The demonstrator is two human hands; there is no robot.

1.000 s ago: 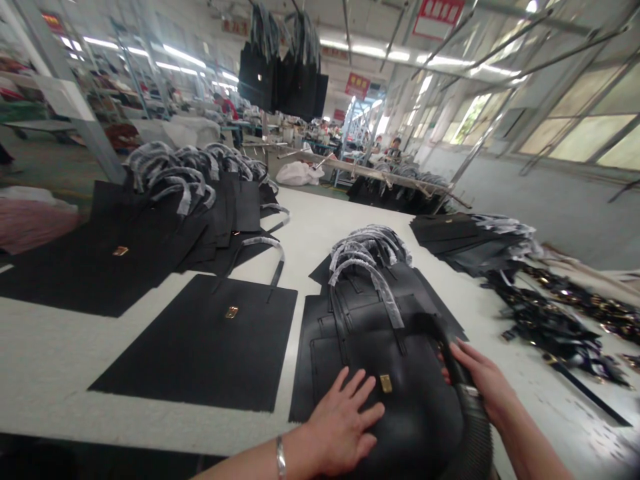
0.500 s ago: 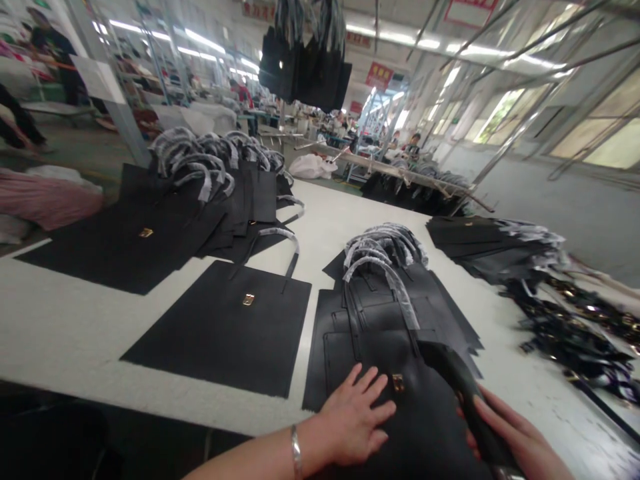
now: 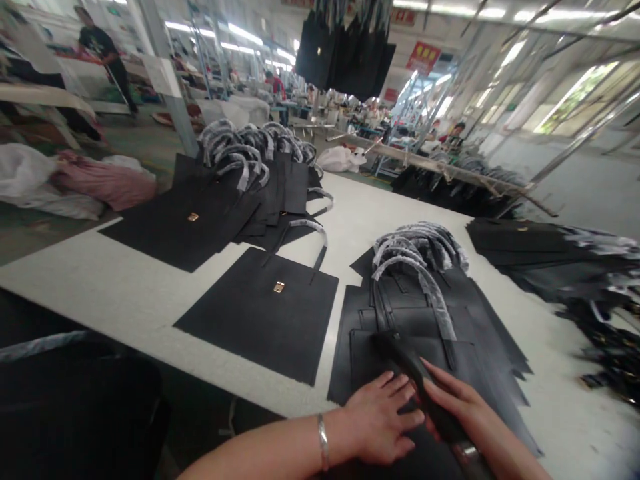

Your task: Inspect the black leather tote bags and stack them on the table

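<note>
My left hand (image 3: pixel 381 421) lies with fingers spread on the top black leather bag panel (image 3: pixel 364 357) of the near stack. My right hand (image 3: pixel 463 407) is closed round a long black tool (image 3: pixel 436 407) with a metal band near its lower end; its exact kind is unclear. The tool's far end reaches over the panel beside my left fingertips. It covers the spot where the gold clasp was. Plastic-wrapped handles (image 3: pixel 420 247) stand up at the stack's back. To the left, a single black bag panel (image 3: pixel 260 317) with a gold clasp (image 3: pixel 279 287) lies flat.
More bag panels (image 3: pixel 175 227) with wrapped handles are piled at the table's (image 3: pixel 125 293) far left. Other black panels (image 3: pixel 520 247) and dark straps with metal fittings (image 3: pixel 605 347) lie at right. Black bags (image 3: pixel 345 57) hang overhead. A person (image 3: pixel 103 53) stands far left.
The tool in my right hand has moved left across the panel, close to my left hand, and now hides the clasp. The view has turned left. My left hand stays on the panel.
</note>
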